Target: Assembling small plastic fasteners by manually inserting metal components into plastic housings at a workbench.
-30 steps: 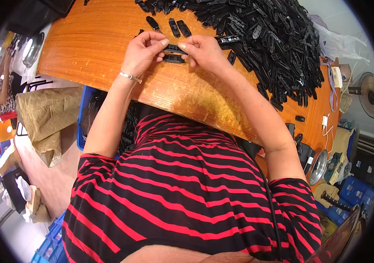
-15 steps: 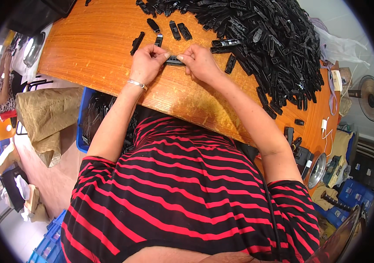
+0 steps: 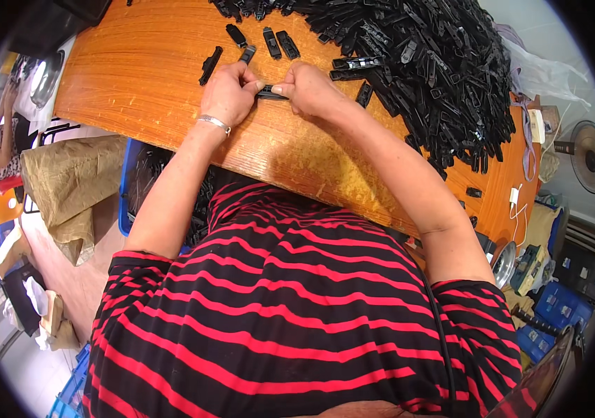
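Between my two hands is a small, long black plastic part [image 3: 271,93], low over the wooden table [image 3: 144,90]. My left hand [image 3: 231,95] pinches its left end with thumb and fingers. At the other end my right hand [image 3: 306,89] is closed on it, thumb pressed on top. Its ends are covered by my fingers. Just beyond my hands lie several similar loose black parts [image 3: 271,43], and another black part [image 3: 210,65] lies past my left hand. What kind of part it is, I cannot make out.
A big heap of black parts [image 3: 437,76] fills the table's right and far side. Below the table edge at left stands a blue bin [image 3: 126,188] of black pieces, beside a brown sack [image 3: 67,181]. A fan [image 3: 588,157] stands at far right. Another person [image 3: 6,132] is at far left.
Both hands keep hold of the black part. My right elbow has swung outward to the right, and the right hand is turned slightly more over the part. The whole view has shifted a little.
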The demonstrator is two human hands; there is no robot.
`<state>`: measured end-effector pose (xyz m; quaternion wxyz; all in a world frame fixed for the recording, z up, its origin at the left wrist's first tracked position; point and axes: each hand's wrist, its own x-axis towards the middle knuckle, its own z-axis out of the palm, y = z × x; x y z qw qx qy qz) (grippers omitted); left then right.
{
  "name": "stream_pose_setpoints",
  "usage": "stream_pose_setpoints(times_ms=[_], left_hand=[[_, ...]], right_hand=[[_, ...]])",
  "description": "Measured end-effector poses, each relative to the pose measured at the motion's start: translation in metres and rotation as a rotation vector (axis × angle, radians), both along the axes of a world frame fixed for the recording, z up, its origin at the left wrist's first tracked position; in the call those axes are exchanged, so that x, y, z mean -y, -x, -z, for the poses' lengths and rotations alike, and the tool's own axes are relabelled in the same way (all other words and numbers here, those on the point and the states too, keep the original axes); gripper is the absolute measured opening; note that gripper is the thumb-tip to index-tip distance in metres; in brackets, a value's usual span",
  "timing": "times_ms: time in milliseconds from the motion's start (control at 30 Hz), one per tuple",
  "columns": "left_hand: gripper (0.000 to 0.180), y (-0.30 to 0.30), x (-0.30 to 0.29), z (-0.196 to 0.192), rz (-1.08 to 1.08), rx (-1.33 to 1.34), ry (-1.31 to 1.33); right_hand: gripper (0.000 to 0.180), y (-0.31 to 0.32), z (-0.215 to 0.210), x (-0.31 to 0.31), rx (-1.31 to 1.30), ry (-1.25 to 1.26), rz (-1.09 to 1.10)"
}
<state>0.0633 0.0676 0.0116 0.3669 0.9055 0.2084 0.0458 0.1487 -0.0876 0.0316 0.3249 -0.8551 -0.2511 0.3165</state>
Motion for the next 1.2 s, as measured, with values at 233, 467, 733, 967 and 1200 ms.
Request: stream_pose_setpoints(times_ms=[233, 467, 733, 967, 1200], left_hand=[[0.017, 0.004, -0.001, 0.001, 0.093, 0.162, -0.052], [0.012, 0.052, 0.002, 0.0, 0.067, 0.163, 0.652], [0.017, 0.17, -0.125, -0.012, -0.116, 0.055, 0.405], [0.02, 0.133, -0.101, -0.02, -0.06, 0.089, -0.625], [0.025, 0.03, -0.019, -0.015, 0.009, 0.344, -0.288]], right_hand=[[0.022, 0.01, 0.013, 0.005, 0.148, -0.077, 0.072], [0.019, 0.053, -0.004, 0.029, 0.356, -0.347, 0.022], [0.02, 0.008, -0.027, 0.125, 0.825, 0.052, -0.095], [0.022, -0.007, -0.017, 0.119, 0.877, 0.15, -0.271], [0.024, 0.028, -0.008, 0.047, 0.801, 0.076, -0.231]])
